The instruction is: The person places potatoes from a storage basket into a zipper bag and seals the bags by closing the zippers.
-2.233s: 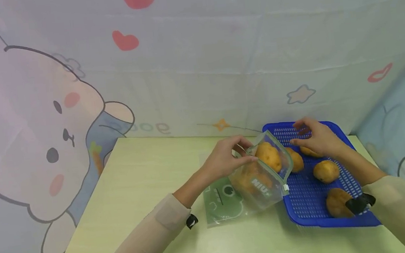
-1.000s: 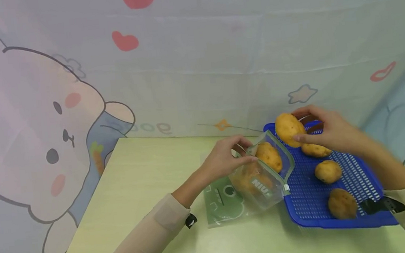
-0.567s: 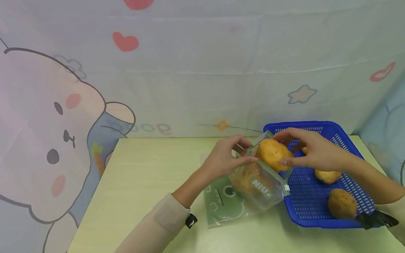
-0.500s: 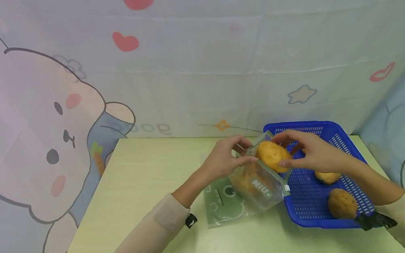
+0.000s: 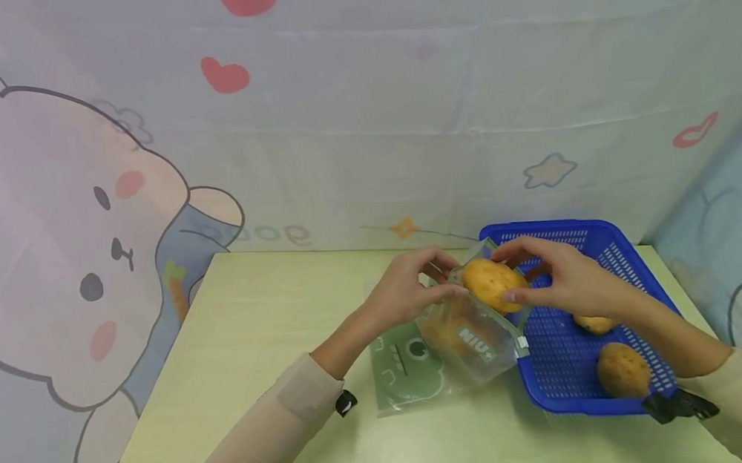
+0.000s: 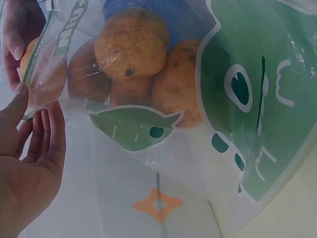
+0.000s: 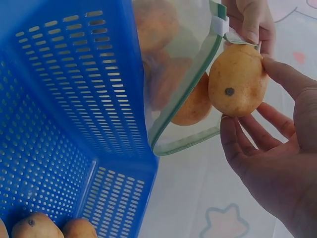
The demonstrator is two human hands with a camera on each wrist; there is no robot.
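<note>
My left hand [image 5: 449, 276] pinches the rim of a clear zip bag [image 5: 471, 337] with green frog print and holds its mouth open, tilted toward the basket. Several potatoes [image 6: 131, 44] lie inside the bag [image 6: 237, 99]. My right hand [image 5: 507, 272] grips one yellow potato [image 5: 486, 284] right at the bag's mouth. In the right wrist view this potato [image 7: 237, 82] sits between my fingers [image 7: 247, 144] beside the green zip rim [image 7: 188, 119]. The bag leans against the blue basket [image 5: 562, 399].
The blue perforated basket [image 7: 64, 99] stands at the table's right side with two potatoes [image 5: 622, 370] [image 5: 594, 323] showing in it. A cartoon-print cloth wall [image 5: 110, 234] closes off the back and sides. Pale green tabletop [image 5: 272, 323] stretches to the left.
My right hand lifted a potato out of the basket and carried it left to the bag's mouth. My left hand kept holding the bag's rim in place.
</note>
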